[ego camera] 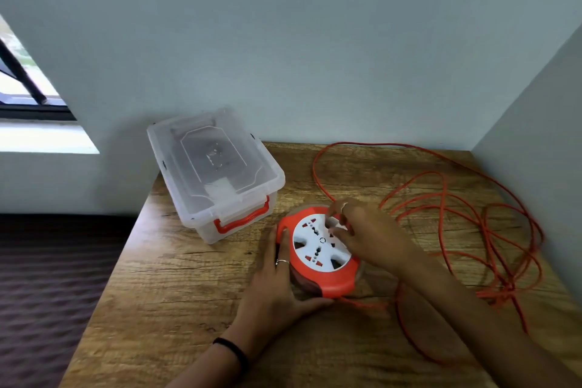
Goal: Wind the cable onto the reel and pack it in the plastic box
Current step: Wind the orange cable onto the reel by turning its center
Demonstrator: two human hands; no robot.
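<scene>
Window [28, 85]: far left, dark frame, bright daylight behind it.
Floor [47, 277]: dark, ribbed texture, left of the worktop.
Worktop [176, 309]: wood grain, set into a corner of pale walls.
Plastic box [217, 173]: clear, rear left of the worktop, near the wall; lid on; orange latch handle [242, 220] on the end that faces the reel.
Left hand [277, 290]: laid against the left and near side of the reel, fingers running up its left edge, thumb under its near edge. Grip spread, cupping the reel's rim. Ring on one finger, dark band on the wrist.
Reel [318, 249]: orange housing with a white socket face, flat on the worktop just right of the box's near end, between the two hands. Dark winding space shows under the housing on the left side.
Right hand [368, 233]: over the upper right of the socket face, fingertips [338, 227] down on it. Blurred; fingers look drawn together on a small white part, but I cannot tell for sure that they pinch it. Ring on one finger.
Cable [466, 224]: orange, mostly unwound, in loose overlapping loops across the right half of the worktop, one loop reaching the back wall. One run leaves the reel's near edge and passes under the right forearm.
</scene>
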